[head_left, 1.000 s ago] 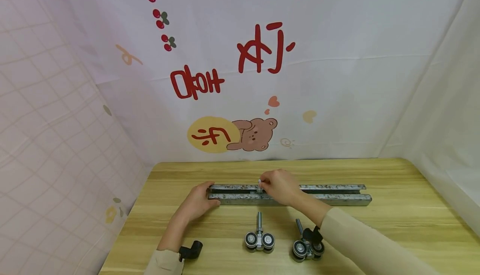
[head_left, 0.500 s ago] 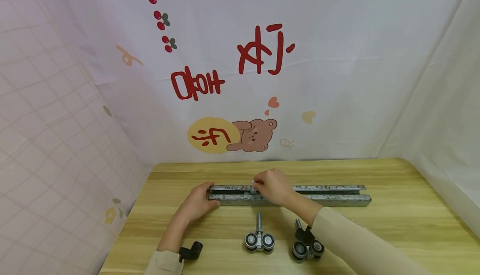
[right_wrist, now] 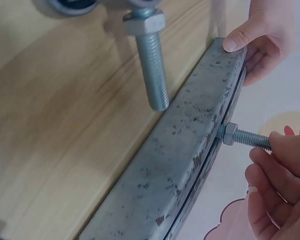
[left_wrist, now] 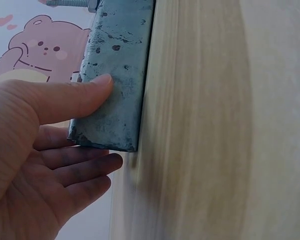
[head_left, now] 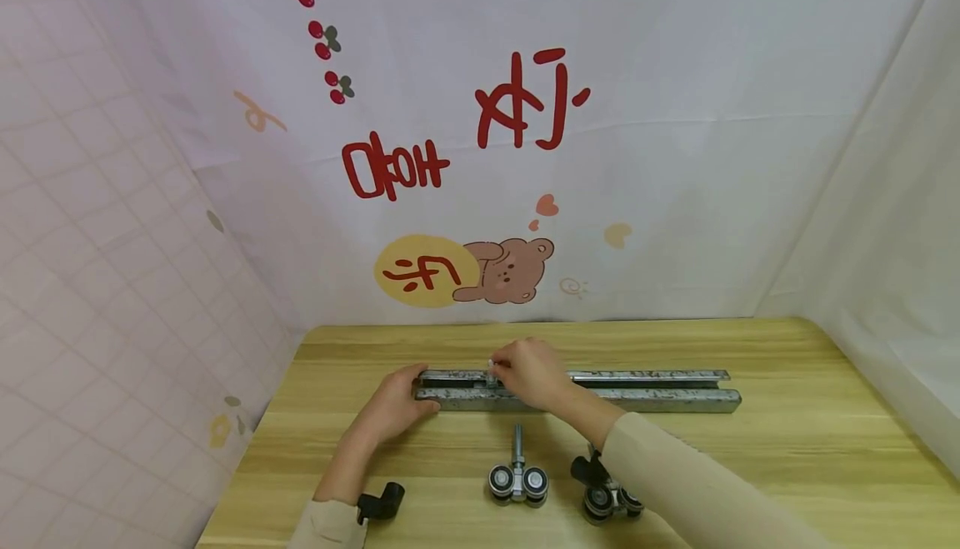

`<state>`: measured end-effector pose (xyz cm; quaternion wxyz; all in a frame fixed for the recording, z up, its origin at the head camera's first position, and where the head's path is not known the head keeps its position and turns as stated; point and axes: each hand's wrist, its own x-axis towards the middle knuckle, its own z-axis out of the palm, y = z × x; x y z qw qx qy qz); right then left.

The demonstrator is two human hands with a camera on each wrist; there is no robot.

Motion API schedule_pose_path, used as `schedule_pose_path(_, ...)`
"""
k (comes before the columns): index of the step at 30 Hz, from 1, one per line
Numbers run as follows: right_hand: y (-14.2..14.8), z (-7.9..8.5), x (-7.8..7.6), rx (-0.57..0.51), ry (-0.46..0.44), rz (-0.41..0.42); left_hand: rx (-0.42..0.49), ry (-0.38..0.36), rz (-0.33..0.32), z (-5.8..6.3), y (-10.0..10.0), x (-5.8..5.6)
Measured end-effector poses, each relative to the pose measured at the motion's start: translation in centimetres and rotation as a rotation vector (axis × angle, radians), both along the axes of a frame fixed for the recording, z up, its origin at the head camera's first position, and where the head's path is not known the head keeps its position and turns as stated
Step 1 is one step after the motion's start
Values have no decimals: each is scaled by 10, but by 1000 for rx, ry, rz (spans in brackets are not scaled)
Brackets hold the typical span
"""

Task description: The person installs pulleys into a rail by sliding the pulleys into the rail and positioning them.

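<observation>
A slotted steel track [head_left: 645, 401] with worn, speckled faces lies lengthwise across the wooden table, its slot facing up. At its left end my left hand [head_left: 393, 401] grips it; the left wrist view shows the thumb [left_wrist: 92, 97] on the near face and the fingers behind and below the end. My right hand [head_left: 534, 374] pinches the tip of a threaded bolt [right_wrist: 252, 139] between thumb and fingers. That bolt stands out of the slot, with a hex nut [right_wrist: 230, 134] near its base; whatever it carries inside the track is hidden.
A trolley roller [head_left: 517, 481] with its bolt pointing away lies on the table [head_left: 442, 466] in front of the track. Another trolley roller [head_left: 600, 502] lies to its right, partly behind the right wrist's black camera mount [head_left: 590, 470]. A printed cloth [head_left: 675, 199] hangs behind the table.
My right hand has slid the bolt leftward along the slot, closer to my left hand. The left hand, the track and the loose rollers keep their places.
</observation>
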<state>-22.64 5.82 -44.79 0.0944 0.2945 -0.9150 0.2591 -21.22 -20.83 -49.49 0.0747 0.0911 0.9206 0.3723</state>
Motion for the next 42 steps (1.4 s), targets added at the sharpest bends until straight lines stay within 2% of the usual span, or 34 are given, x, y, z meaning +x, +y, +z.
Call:
schedule_pose_path(17, -18, -1, 1, -1, -5, 0, 4, 9, -12, 2, 0, 0)
schedule_pose_path(26, -21, -3, -2, 31, 59, 28, 2, 4, -8, 3, -1, -1)
schedule_pose_path(34, -10, 6, 5, 30, 6, -2, 18, 7, -6, 2, 1, 0)
schedule_pose_path(37, 0, 11, 8, 32, 37, 0, 19, 8, -10, 3, 1, 1)
schedule_pose_path(42, 18, 18, 13, 50, 153, 48, 19, 13, -8, 2, 1, 1)
